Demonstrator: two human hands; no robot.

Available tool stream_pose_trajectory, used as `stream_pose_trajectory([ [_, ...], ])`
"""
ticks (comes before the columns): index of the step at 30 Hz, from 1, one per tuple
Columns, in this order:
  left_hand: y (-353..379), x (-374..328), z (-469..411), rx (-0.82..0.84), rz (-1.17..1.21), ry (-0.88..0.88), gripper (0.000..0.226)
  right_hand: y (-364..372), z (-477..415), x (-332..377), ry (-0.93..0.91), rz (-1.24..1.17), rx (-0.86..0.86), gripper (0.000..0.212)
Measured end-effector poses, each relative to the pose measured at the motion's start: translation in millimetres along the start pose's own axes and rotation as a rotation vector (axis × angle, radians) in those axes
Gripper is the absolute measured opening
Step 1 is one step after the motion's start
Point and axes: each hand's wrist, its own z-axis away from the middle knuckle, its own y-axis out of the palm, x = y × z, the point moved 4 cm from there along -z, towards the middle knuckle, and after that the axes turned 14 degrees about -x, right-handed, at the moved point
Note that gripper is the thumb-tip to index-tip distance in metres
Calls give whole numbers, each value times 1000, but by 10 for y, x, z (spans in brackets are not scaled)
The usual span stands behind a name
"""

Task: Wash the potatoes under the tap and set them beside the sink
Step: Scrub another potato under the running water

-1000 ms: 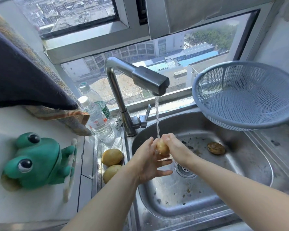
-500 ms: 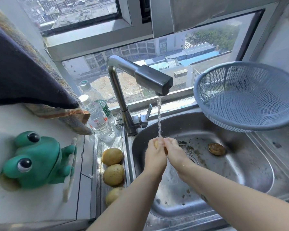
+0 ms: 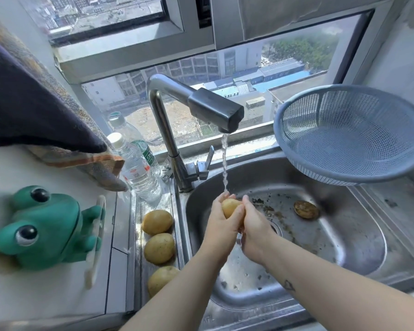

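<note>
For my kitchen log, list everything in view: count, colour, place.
held potato: one, yellow-brown, under the running water, between both hands
ledge potatoes: three, yellow-brown, in a row on the steel ledge left of the basin
tap: one, chrome with a dark head, behind the basin, running
sink: one, steel, centre, dirt specks on its floor
round object: one, brown, on the sink floor right of the hands
colander: one, grey-blue, tilted at the sink's right rear
bottles: two, clear plastic, left of the tap
frog toy: one, green, on the white counter at left
cloth: one, dark, upper left
left hand: grips the potato's left side
right hand: grips its right side
</note>
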Motion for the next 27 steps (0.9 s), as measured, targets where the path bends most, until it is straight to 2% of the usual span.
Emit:
stream_pose_trajectory([
  [5,-54,-69,-28,-277,-38,166,3,166,-27,-173,92,-214,66,39],
  [8,-61,-84,-48,-310,27,89,15,171,-55,-190,60,-175,82,36],
  [12,2,-85,-6,-209,172,-170,20,91,-124,-136,36,-99,88,27],
  [14,30,-67,55,-151,229,-215,18,32,-147,-141,69,-96,35,28],
  [17,44,-74,150,-25,151,-133,27,-6,-119,-141,108,-96,-18,33],
  [21,21,-66,178,99,44,-67,34,0,-123,-155,103,-62,-34,29],
  [24,0,-108,178,81,26,-17,26,27,-133,-158,55,-40,-28,26],
  [27,-11,-143,141,-20,113,-87,20,114,-87,-151,-8,2,-26,25],
])
